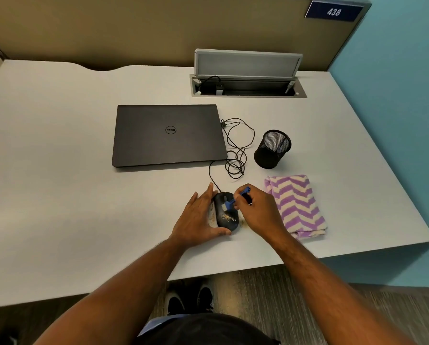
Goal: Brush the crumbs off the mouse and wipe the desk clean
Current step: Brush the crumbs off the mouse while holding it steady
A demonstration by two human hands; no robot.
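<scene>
Crumbs, pale yellow, are seen scattered over the rear half of a black wired mouse that lies on the grey table, near its front edge. The mouse is steadied by the left hand, which is spread flat against the mouse's left side, with the thumb curled round its near end. A small blue brush is pinched in the fingers of the right hand, just right of the mouse; the brush's pale bristle end is laid on the front part of the mouse, and its handle is tilted up and away to the right. A few crumbs appear to be lying on the table beside the mouse as well, though this is hard to make out.

A folded cloth with purple and cream zigzag stripes is set just right of the right hand. Behind it a black mesh pen cup is stood upright. A closed dark laptop is placed further back and to the left, and the mouse's cable is coiled loosely between laptop and cup.
</scene>
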